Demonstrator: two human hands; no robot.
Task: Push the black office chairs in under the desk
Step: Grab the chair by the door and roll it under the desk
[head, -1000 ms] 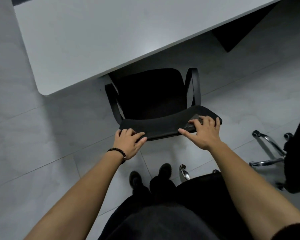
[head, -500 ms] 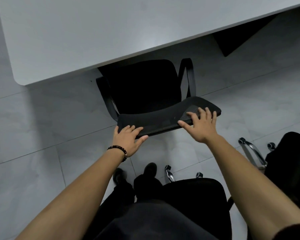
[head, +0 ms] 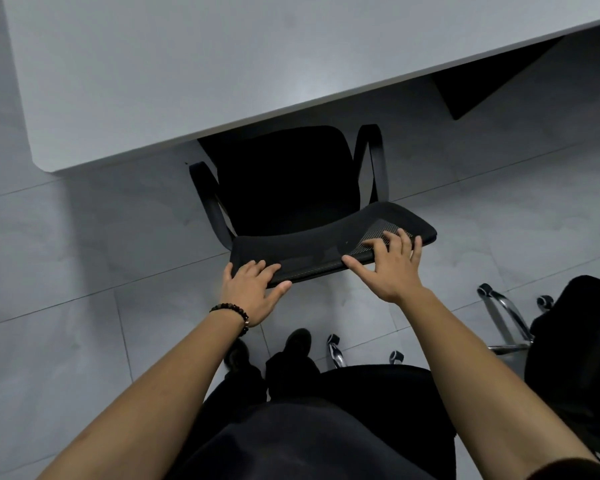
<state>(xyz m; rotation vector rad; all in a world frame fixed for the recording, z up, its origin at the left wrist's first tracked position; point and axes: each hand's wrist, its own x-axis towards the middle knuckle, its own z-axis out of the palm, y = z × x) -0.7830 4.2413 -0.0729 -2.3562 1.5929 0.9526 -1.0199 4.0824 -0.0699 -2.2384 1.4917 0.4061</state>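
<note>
The left hand (head: 253, 284) and right hand (head: 392, 268) press flat, grip released, on the backrest top of the black mesh office chair (head: 284, 188) to roll it forward; its seat front sits barely under the pale grey bench (head: 187, 81).

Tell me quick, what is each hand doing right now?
Left hand: open, fingers resting on the top edge of the black office chair's backrest.
Right hand: open, fingers spread flat on the same backrest.

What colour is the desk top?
The desk top is plain pale grey, with no pattern. The head view, the only one, shows it.
</note>
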